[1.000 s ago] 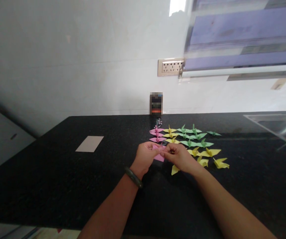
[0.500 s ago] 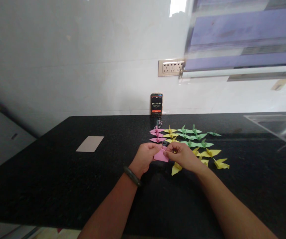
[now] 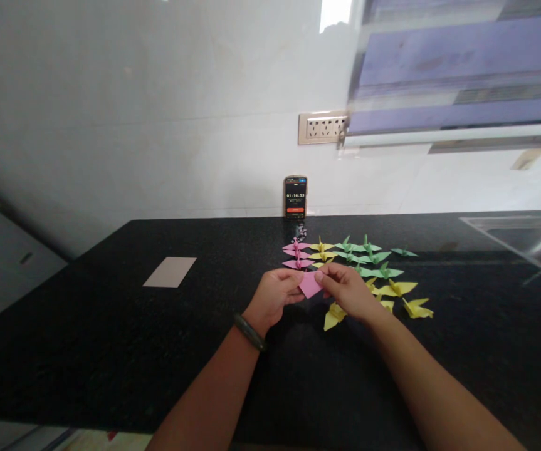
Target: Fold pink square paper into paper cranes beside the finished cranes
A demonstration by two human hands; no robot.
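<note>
A small folded piece of pink paper (image 3: pixel 310 285) is held between both hands above the dark countertop, one corner pointing down toward me. My left hand (image 3: pixel 277 293), below a dark bangle on the wrist, pinches its left side. On the right, my right hand (image 3: pixel 345 288) grips the other edge between thumb and fingers. Just beyond the hands stand pink paper cranes (image 3: pixel 297 254), with yellow paper cranes (image 3: pixel 321 248) and green paper cranes (image 3: pixel 364 255) beside them. More yellow cranes (image 3: pixel 396 288) lie to the right, some partly hidden behind my right hand.
A stack of pale square paper (image 3: pixel 170 272) lies on the black countertop (image 3: pixel 86 338) at left. A phone (image 3: pixel 295 198) showing a timer leans against the wall below a socket panel (image 3: pixel 323 128). At far right is a metal sink (image 3: pixel 533 235).
The pink paper has been turned, from a roughly square shape to one with a corner pointing down. My right hand's grip has shifted up to its upper right edge.
</note>
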